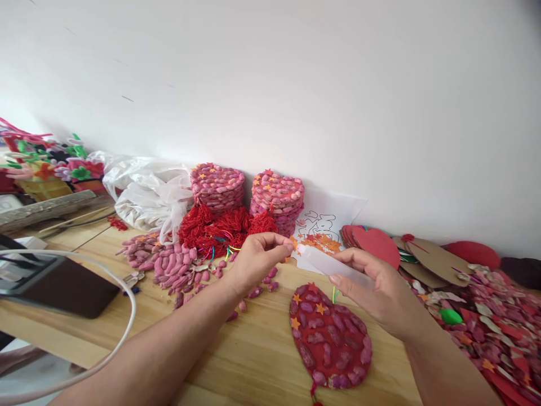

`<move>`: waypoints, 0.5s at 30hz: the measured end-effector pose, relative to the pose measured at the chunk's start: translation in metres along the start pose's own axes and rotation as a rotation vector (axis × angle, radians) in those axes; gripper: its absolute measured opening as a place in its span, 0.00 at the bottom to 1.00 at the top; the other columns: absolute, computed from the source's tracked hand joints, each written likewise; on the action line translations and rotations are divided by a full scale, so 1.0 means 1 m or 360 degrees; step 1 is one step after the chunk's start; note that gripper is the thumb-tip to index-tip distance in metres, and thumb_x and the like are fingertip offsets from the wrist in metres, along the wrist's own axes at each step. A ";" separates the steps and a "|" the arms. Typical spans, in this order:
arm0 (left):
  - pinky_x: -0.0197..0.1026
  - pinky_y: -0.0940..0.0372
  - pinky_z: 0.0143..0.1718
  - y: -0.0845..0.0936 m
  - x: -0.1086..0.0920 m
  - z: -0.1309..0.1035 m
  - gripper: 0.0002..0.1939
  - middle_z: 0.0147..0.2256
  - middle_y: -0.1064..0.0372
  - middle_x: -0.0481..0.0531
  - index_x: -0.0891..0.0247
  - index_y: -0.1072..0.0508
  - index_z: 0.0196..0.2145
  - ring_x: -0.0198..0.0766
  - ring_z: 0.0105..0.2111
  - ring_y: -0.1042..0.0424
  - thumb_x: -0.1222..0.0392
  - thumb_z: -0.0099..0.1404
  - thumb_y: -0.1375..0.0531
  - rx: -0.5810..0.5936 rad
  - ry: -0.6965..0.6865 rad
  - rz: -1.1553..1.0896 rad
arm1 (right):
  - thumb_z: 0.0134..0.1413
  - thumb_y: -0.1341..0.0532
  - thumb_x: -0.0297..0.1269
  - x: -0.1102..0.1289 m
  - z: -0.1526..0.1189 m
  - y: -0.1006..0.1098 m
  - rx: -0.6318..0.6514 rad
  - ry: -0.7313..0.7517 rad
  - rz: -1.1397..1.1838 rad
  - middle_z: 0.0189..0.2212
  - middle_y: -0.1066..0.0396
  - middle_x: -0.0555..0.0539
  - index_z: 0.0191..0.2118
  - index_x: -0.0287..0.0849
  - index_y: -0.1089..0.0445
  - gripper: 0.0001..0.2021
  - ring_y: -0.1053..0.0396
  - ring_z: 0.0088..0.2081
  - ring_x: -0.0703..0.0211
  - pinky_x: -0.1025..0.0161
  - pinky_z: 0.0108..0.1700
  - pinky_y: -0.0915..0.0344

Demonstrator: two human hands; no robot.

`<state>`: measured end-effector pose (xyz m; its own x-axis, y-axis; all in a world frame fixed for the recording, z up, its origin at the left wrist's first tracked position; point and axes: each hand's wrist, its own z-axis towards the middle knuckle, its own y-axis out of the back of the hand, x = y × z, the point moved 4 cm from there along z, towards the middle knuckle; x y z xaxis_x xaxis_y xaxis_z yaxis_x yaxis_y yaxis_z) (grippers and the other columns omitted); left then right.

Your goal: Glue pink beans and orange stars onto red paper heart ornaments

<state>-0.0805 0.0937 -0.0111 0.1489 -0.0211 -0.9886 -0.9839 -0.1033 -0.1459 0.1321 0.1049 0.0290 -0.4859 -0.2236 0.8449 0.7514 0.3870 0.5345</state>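
Two bare hands meet above the table, both forearms reaching in from the near edge of the view. The left hand is angled to the right, its thumb and forefinger pinched together on a small orange star. Facing it, the right hand is wrapped around a translucent white bottle, thumb on the near side and fingers on the far side, tilting it so the nozzle points up and left, close to the star. Just below the bottle, a red panel studded with pink peanut shells lies flat, a few stars along its upper left side. The pale wooden table runs back to a plain white wall. Against that wall stand two stacks of similar panels, with red tassels in front and a clear plastic bag to their left. Loose peanut shells spread before the bag. More orange stars lie on white paper behind the bottle. Farther right are red and brown discs and a mixed heap; a dark box sits at far left behind a white cable.
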 end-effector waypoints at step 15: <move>0.33 0.55 0.17 0.000 0.016 0.003 0.14 0.23 0.32 0.46 0.65 0.25 0.30 0.25 0.16 0.45 0.51 0.55 0.30 0.0167 0.0216 -0.0276 | 0.58 0.37 0.41 -0.007 0.005 -0.004 -0.0020 0.0139 -0.0025 0.40 0.27 0.51 0.44 0.47 0.34 0.10 0.28 0.41 0.57 0.61 0.43 0.34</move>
<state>-0.0784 0.0966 -0.0270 0.3217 -0.1463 -0.9355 -0.9462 -0.0131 -0.3233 0.1304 0.1091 0.0212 -0.4573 -0.3069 0.8347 0.7497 0.3717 0.5475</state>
